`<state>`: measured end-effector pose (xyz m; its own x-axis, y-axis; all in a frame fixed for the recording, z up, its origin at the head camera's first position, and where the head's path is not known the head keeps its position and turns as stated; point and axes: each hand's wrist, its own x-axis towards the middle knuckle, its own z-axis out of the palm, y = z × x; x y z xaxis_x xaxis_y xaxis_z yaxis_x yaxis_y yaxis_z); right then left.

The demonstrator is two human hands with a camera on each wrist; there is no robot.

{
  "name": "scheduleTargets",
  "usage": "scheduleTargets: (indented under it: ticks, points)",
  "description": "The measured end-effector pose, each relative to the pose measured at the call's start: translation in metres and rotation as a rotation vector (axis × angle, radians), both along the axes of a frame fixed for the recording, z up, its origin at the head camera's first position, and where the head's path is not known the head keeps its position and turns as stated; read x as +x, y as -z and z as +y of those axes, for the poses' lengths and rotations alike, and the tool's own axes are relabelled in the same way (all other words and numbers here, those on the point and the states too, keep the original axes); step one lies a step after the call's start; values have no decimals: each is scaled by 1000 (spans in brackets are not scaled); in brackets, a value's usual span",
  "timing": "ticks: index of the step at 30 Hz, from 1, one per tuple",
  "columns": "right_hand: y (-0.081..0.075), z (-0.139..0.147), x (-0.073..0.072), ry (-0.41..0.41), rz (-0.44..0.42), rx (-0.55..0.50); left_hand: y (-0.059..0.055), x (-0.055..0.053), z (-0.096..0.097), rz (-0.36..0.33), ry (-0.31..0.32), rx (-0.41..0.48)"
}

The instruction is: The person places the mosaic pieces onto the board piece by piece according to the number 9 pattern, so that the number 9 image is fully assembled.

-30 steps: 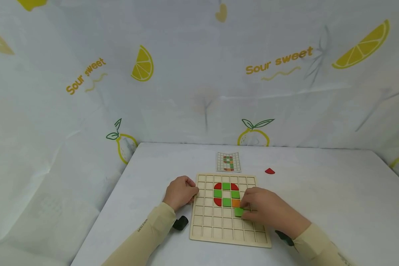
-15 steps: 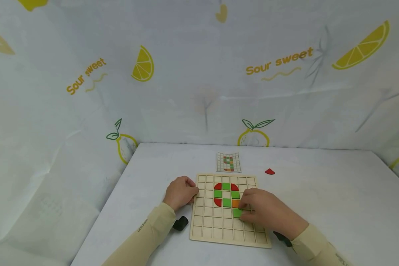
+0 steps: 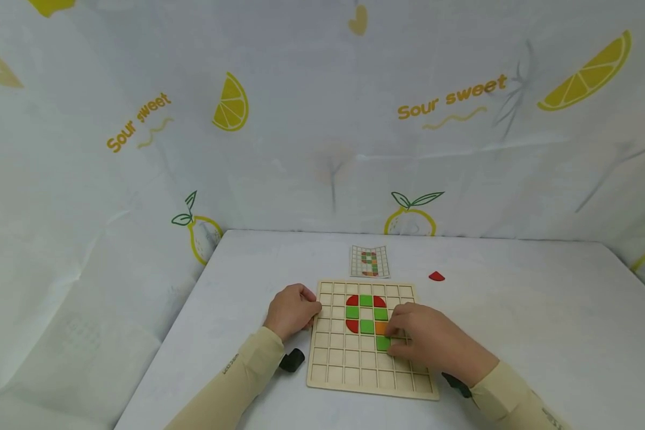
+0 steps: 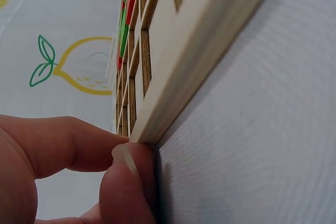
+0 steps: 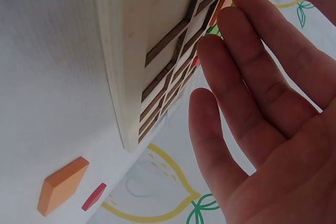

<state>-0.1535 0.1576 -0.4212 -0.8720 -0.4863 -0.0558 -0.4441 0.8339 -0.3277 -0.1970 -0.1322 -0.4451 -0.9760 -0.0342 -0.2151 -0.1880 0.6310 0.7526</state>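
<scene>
A wooden grid board lies on the table with red, green and orange tiles in its cells. My left hand pinches the board's left edge between thumb and fingertips, close up in the left wrist view. Over the board's right side, my right hand holds a green square tile at its right edge with thumb and fingertips. That tile lies in the cell below the orange tile. In the right wrist view, the other fingers extend beside the grid.
Behind the board lies a printed pattern card. A red quarter-round tile sits to the card's right. The right wrist view also shows a loose orange tile on the table. Black devices sit by both wrists. A lemon-print cloth stands behind.
My right hand has shifted slightly left with the green tile, which now sits squarely within its cell below the orange one. The left hand has stayed at the board's edge.
</scene>
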Motion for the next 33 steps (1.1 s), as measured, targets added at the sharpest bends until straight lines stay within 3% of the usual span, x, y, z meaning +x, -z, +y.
scheduleTargets:
  ticks: [7, 15, 22, 33]
  points:
    - [-2, 13, 3, 5, 21, -8, 0, 0, 3, -5, 6, -1]
    - [-2, 38, 11, 81, -25, 31, -5, 4, 3, -3, 3, -7]
    - [2, 73, 25, 84, 0, 21, -5, 7, -2, -7, -15, -12]
    - [14, 119, 50, 77, 36, 23, 0, 1, 1, -9, -1, 1]
